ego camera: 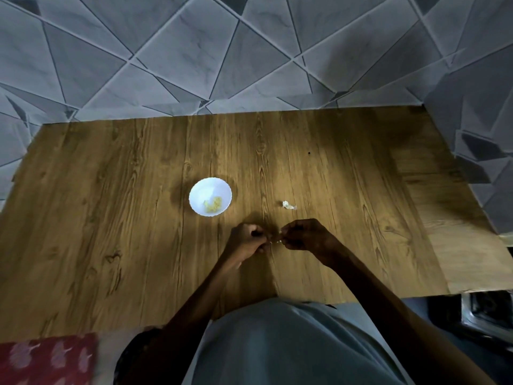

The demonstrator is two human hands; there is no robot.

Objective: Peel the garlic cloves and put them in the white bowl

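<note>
Left hand [248,240], right hand [304,237], fingers [290,227] curled.

White bowl [200,193] with scalloped rim, set upright, yellowish peeled cloves [213,204] heaped at its near side, white papery garlic piece [289,205] laid apart to its right, small garlic clove [275,240] pinched between left hand [248,240] and right hand [305,234], mostly hidden.

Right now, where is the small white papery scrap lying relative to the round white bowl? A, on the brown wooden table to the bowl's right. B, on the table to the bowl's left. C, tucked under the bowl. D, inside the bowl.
A: the small white papery scrap lies on the brown wooden table, apart from the round white bowl and to its right.
</note>
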